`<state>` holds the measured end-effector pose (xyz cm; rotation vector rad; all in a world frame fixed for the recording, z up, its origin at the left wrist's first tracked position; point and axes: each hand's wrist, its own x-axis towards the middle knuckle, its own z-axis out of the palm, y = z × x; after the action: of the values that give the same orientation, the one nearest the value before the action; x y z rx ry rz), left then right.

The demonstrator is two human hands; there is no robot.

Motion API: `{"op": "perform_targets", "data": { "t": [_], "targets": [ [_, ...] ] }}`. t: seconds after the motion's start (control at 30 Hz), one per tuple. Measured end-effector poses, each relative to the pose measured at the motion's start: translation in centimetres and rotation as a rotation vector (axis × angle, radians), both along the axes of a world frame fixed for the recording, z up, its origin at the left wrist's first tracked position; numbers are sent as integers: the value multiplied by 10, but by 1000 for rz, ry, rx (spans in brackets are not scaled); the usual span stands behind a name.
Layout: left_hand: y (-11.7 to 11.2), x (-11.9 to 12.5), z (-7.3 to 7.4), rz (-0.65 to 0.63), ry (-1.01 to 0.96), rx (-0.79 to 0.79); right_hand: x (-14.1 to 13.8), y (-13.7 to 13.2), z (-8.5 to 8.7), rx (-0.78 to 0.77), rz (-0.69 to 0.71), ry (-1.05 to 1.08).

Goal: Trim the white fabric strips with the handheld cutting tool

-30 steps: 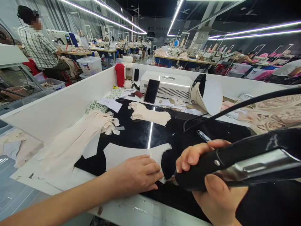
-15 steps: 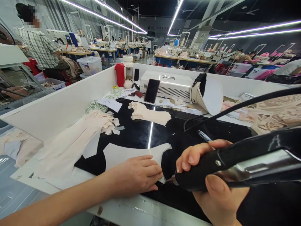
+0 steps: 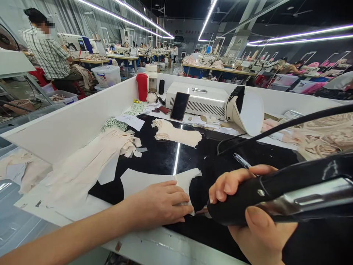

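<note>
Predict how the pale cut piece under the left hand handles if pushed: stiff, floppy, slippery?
Probably light and fairly floppy: the pale cut piece looks thin and lies flat. It may slide easily, since the black tabletop is glossy enough to mirror a streak of light. The left hand resting on it likely limits shifting.

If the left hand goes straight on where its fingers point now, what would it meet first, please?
Most likely the black tool held in the right hand; its front end shows just beyond the left hand, though depth is hard to judge.
</note>
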<state>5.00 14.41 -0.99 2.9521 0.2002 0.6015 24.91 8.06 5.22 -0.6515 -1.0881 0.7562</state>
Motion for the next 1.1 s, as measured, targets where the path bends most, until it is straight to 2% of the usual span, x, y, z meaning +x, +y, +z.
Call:
{"op": "perform_targets", "data": {
  "t": [1.1],
  "targets": [
    [0,2,-3,-4,-36,-22,-3,4,2,-19,-82,10]
  ]
}}
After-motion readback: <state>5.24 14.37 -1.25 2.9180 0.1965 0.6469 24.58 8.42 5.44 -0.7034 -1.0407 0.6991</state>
